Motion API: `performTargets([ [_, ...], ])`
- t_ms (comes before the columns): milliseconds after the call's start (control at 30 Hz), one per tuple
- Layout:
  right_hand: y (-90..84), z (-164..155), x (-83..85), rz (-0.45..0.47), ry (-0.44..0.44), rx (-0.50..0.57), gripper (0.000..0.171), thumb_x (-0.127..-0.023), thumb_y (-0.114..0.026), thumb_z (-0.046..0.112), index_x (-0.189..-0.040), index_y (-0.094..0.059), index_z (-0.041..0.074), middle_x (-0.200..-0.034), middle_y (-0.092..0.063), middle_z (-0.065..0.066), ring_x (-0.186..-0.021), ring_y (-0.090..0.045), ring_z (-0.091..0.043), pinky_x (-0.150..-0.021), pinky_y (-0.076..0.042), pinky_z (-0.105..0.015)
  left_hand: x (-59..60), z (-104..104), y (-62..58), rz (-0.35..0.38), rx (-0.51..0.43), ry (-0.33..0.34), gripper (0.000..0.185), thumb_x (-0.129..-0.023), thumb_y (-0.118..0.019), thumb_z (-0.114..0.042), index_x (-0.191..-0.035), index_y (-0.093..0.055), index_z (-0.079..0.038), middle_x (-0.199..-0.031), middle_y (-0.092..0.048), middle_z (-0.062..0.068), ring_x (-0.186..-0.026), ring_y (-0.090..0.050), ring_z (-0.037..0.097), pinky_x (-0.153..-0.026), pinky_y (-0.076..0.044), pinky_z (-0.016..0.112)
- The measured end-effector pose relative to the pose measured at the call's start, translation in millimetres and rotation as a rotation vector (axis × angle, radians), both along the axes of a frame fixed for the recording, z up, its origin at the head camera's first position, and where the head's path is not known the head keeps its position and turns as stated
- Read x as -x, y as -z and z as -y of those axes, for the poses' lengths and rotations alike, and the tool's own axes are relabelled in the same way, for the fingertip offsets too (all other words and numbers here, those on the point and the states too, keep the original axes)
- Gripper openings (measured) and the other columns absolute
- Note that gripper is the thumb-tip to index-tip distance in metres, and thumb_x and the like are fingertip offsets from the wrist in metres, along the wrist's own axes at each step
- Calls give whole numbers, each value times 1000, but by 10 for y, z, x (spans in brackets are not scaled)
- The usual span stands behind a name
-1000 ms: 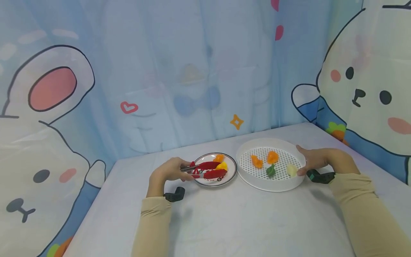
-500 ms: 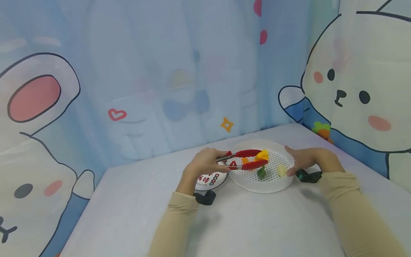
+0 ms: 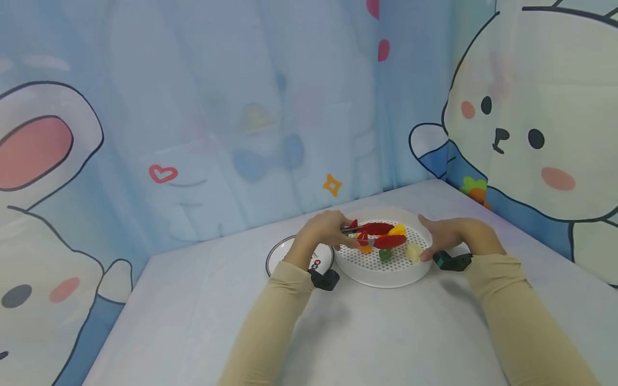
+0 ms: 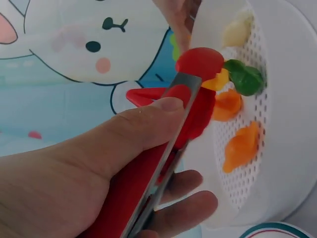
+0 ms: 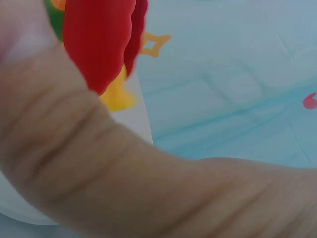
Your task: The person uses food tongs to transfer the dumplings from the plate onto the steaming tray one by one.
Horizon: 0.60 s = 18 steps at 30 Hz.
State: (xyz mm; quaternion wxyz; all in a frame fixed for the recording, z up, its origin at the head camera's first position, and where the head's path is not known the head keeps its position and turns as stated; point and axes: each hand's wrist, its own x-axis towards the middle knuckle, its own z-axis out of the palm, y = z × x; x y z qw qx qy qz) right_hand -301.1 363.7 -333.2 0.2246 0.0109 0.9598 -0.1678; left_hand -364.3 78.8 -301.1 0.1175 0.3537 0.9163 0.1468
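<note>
While my left hand [image 3: 324,229] is wrapped around the handles of the red tongs [image 3: 375,235], thumb pressed along the top arm, the tips sit over the white perforated tray [image 3: 386,276] with a yellow piece [image 3: 398,230] pinched between them. From the left wrist view you can see the yellow bit [image 4: 219,79] tucked right under the rounded red tip, so it's off the tray floor, or at most just touching it, hard to call. My right hand [image 3: 446,234] is on the far right rim of the tray, fingers laid relaxed along the edge and thumb on the side nearer me, steadying it rather than grabbing anything; the right wrist view is basically all blurry skin and tongs, so no help there. Already lying in the tray: a green piece [image 3: 384,254] near the middle, a pale yellowish piece [image 3: 412,252] just beside my right thumb, and an orange piece [image 3: 366,249] peeking out under the tongs; the left wrist view shows two orange ones [image 4: 241,147]. Just left of the tray, touching or nearly touching it, is the small patterned plate [image 3: 277,256], mostly hidden behind my left wrist. Everything sits on the pale tabletop [image 3: 386,332], with the cartoon bunny curtain [image 3: 521,123] all around.
</note>
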Motion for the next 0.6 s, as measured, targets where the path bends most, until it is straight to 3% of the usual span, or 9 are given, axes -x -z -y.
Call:
performTargets([
  [133,-9,7,13,-1,1,-1,138,-65,-74,63,-144,11,-13,-147,-8,-40,-133,-19,-56,-105,-17,-70,-17,-68,-60,130,-6,-44,48,-79,-76,-39,-120,-67,-17,-100,-69,-2,-67,-69,13,-67,-48,26],
  [267,-2,25,12,-2,7,-15,137,-66,-74,62,-144,10,-13,-147,-9,-40,-133,-19,-56,-105,-17,-69,-78,-147,-31,187,17,-72,41,-79,-76,-39,-111,-70,-14,-96,-69,0,-66,-70,12,-66,-48,25],
  [433,0,35,17,-9,13,-28,136,-65,-74,62,-144,8,-13,-147,-11,-40,-130,-24,-54,-106,-18,-68,-245,-251,5,110,49,-157,39,-77,-77,-40,-101,-69,-11,-89,-67,1,-65,-70,14,-70,-49,27],
  [600,1,-2,7,-2,25,-25,138,-64,-73,64,-144,9,-12,-147,-10,-41,-129,-24,-55,-106,-17,-69,-419,-342,65,-12,71,-199,42,-75,-78,-44,-100,-67,-12,-86,-65,-1,-67,-70,16,-61,-49,26],
])
